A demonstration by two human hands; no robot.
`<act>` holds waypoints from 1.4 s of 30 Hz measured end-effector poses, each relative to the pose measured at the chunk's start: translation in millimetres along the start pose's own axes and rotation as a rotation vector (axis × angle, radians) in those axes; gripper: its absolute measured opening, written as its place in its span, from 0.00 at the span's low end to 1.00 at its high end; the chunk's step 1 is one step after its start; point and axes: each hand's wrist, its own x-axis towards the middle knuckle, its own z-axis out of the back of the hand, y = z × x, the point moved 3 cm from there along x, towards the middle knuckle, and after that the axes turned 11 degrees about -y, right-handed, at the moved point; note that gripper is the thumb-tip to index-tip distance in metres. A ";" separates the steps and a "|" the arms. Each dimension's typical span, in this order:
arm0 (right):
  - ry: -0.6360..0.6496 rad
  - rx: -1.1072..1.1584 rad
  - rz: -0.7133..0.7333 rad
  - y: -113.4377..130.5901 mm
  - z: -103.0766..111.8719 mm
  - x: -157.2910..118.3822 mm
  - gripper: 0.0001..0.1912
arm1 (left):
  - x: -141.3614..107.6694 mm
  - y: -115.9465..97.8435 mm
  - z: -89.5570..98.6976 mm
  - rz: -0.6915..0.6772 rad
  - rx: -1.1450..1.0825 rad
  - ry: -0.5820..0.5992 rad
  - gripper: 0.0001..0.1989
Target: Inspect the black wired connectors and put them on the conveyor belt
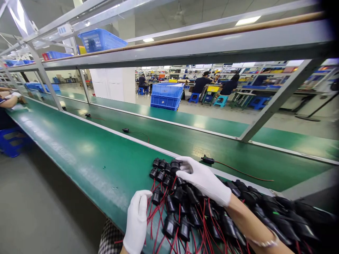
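My right hand point(202, 178), in a white glove, grips a black cylindrical socket-like part point(174, 167) between thumb and fingers at the far end of a pile. Beside the pile's left edge is my left hand point(136, 218), also gloved. Its fingers are curled together close to the red wires point(152, 215); whether anything is in them is hidden. A red wire end point(118, 242) sticks out on its left side. Several similar black parts with red wires point(170, 225) lie crowded between and below my hands, some in rows.
Longer black parts point(278, 215) are heaped at the right. Beyond a metal rail, the green conveyor belt point(169, 141) carries spaced black parts with wires, one point(208, 159) close by. A slanted frame post point(275, 102) rises at right. A co-worker's arm point(9, 101) shows far left.
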 end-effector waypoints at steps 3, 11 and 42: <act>0.026 0.199 -0.050 14.1 3.0 -31.2 0.25 | 2.9 -27.1 -5.0 0.014 -0.090 0.060 0.19; 0.016 0.585 -0.202 32.2 -6.4 -53.3 0.25 | -2.2 -72.5 -26.6 0.020 -0.266 0.310 0.17; -0.140 0.094 0.318 40.4 -5.2 -71.2 0.22 | -7.2 -62.4 -33.8 -0.411 -0.019 0.127 0.19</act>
